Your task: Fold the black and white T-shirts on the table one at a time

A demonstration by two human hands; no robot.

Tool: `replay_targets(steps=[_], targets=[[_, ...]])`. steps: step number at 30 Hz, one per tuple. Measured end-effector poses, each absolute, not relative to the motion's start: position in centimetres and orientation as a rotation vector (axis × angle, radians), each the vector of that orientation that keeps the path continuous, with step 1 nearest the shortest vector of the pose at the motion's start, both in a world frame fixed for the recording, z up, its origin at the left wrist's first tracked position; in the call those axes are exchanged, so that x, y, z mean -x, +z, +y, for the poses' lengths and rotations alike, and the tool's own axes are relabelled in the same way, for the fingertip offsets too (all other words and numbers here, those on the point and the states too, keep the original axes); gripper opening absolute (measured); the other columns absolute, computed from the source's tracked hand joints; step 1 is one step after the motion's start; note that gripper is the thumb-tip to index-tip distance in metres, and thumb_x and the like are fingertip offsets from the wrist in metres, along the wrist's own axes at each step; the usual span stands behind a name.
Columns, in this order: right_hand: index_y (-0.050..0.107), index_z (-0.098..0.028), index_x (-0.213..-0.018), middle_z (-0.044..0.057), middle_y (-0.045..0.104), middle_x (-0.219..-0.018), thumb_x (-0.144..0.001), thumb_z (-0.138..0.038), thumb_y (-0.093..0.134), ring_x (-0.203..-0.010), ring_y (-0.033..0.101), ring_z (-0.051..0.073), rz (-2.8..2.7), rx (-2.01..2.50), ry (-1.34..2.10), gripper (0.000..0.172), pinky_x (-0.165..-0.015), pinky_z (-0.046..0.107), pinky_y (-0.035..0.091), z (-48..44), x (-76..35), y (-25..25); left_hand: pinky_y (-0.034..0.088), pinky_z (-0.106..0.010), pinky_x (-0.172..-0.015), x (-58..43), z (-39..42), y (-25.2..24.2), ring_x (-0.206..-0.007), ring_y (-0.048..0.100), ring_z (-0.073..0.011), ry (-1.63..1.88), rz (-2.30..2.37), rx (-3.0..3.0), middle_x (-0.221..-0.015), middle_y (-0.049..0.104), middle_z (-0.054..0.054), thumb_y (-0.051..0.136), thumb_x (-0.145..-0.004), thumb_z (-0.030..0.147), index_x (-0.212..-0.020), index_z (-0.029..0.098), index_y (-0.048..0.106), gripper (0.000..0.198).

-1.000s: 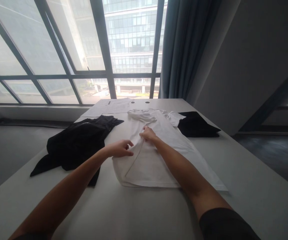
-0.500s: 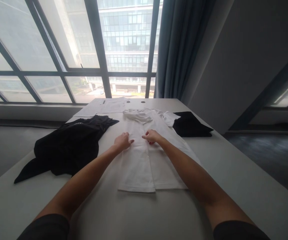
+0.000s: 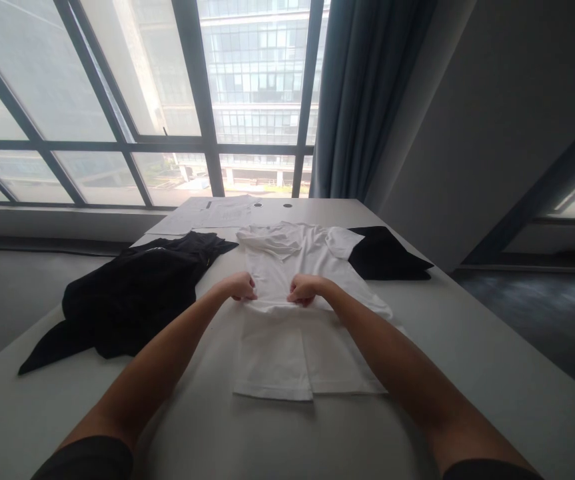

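A white T-shirt (image 3: 277,353) lies on the table, its hem towards me and its collar and sleeves at the far end. One side of it is folded inward, leaving a lengthwise edge down the lower half. My left hand (image 3: 241,287) is closed on the shirt's left edge, around mid-length. Closed as well, my right hand (image 3: 304,290) pinches the fabric near the middle of the shirt. Between the two hands the cloth is drawn into a raised crosswise ridge. The fingertips are partly hidden in the fabric.
A crumpled black garment (image 3: 132,293) lies to the left on the white table (image 3: 467,347). At the right is a folded black cloth (image 3: 390,253), touched by the shirt's sleeve. White sheets (image 3: 227,212) lie at the far left, before the window. A curtain (image 3: 362,100) hangs behind.
Both hands have closed on the shirt and moved slightly towards me. The cloth between them has bunched into a ridge, and the far part of the shirt has spread out.
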State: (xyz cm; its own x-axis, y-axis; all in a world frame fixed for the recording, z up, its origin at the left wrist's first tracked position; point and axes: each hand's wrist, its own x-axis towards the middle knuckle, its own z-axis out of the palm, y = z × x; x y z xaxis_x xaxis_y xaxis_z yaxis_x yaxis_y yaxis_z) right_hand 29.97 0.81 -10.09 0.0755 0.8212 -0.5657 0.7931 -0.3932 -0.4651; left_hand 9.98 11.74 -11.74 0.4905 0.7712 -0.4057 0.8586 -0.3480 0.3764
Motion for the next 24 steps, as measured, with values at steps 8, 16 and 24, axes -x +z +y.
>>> replay_targets(steps=[8, 16, 24], targets=[[0.072, -0.011, -0.093, 0.015, 0.075, -0.090, -0.086, -0.050, 0.068, -0.086, 0.073, 0.024, -1.576, 2.426, 0.545, 0.040, -0.074, 0.028, 0.056, 7.6, -33.3, -10.0, 0.055, -0.029, -0.083, -11.8, 18.1, -11.9, -0.104, 0.070, -0.0281, 0.082, 1.491, -2.317, -0.119, 0.070, -0.018, 0.059, -0.092, 0.046, -0.124, 0.012, 0.063, 0.047], [0.058, -0.013, -0.135, 0.019, 0.060, -0.137, -0.090, -0.049, 0.059, -0.124, 0.059, 0.027, -1.330, 2.400, 0.249, 0.058, -0.097, 0.031, 0.047, 15.0, -36.9, -13.0, 0.047, -0.034, -0.097, -15.0, 27.2, -12.1, -0.123, 0.060, -0.0286, 0.227, 1.614, -2.423, -0.131, 0.065, -0.017, 0.058, -0.090, 0.029, -0.145, 0.020, 0.047, 0.057], [0.062, -0.017, -0.127, 0.013, 0.067, -0.127, -0.098, -0.029, 0.042, -0.116, 0.062, 0.023, -1.224, 2.184, -0.027, 0.037, -0.093, 0.026, 0.045, 14.8, -38.1, -14.1, 0.045, -0.031, -0.100, -19.6, 30.8, -10.0, -0.120, 0.059, -0.0258, 0.483, 1.553, -2.469, -0.129, 0.065, -0.018, 0.046, -0.097, 0.028, -0.133, 0.012, 0.057, 0.041]])
